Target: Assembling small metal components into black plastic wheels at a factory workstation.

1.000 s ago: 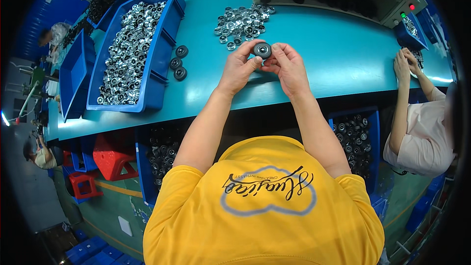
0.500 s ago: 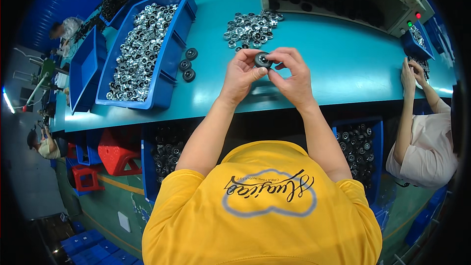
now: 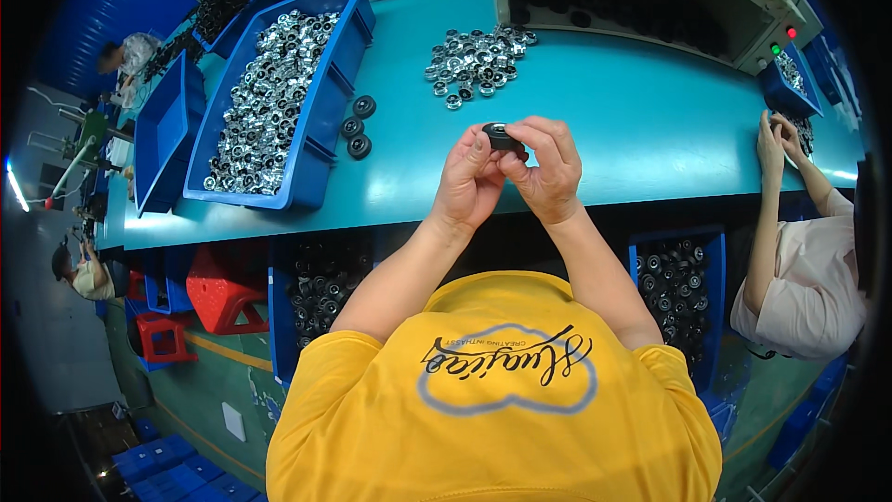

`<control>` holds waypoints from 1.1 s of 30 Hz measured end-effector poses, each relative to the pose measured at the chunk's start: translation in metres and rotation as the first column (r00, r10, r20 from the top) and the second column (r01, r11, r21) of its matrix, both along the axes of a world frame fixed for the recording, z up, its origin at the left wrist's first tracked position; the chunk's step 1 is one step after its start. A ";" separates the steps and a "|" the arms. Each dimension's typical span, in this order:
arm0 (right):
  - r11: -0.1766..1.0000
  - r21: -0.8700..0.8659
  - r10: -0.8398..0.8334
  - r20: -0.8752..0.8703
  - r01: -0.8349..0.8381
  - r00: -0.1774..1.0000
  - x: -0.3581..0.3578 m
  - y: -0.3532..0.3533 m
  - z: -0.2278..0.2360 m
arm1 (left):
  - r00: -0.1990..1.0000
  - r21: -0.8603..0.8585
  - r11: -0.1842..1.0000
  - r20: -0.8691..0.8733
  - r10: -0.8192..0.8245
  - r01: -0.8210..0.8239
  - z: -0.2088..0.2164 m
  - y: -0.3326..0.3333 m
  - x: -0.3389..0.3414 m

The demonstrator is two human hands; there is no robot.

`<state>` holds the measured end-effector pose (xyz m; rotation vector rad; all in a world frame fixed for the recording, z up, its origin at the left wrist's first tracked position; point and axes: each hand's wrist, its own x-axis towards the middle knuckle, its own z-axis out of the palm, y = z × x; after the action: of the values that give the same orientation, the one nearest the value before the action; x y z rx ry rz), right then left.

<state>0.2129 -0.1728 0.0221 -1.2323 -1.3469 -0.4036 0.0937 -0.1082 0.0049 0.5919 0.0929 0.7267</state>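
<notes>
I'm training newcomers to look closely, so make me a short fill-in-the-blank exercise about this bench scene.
The wheel held by the left grip and right grip is ____ in colour.
On the table, ____ loose wheels lie beside the big blue bin.
In the picture, the pile of shiny parts sits to the ____ of that bin.
The stools on the floor are ____.
Missing words: black; three; right; red.

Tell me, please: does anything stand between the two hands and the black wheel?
Nothing visible does: the left hand and the right hand both touch the black wheel. The pile of shiny parts lies farther across the table.
</notes>
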 end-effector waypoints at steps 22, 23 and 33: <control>0.748 0.096 0.383 -0.870 -0.656 0.310 -0.009 -0.001 -0.005 | 0.900 0.605 0.767 -0.182 0.395 -0.214 0.021 0.017 -0.028; 0.743 0.094 0.373 -0.880 -0.662 0.295 -0.008 -0.001 -0.005 | 0.898 0.606 0.768 -0.192 0.395 -0.208 0.021 0.017 -0.029; 0.711 0.135 0.332 -0.930 -0.690 0.160 -0.012 0.005 -0.009 | 0.832 0.808 0.551 -0.150 0.534 -0.207 0.013 0.023 -0.034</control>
<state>0.2014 -0.1680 0.0127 -0.8524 -0.6934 1.0133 0.0593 -0.0851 0.0174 1.5995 0.2938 1.0760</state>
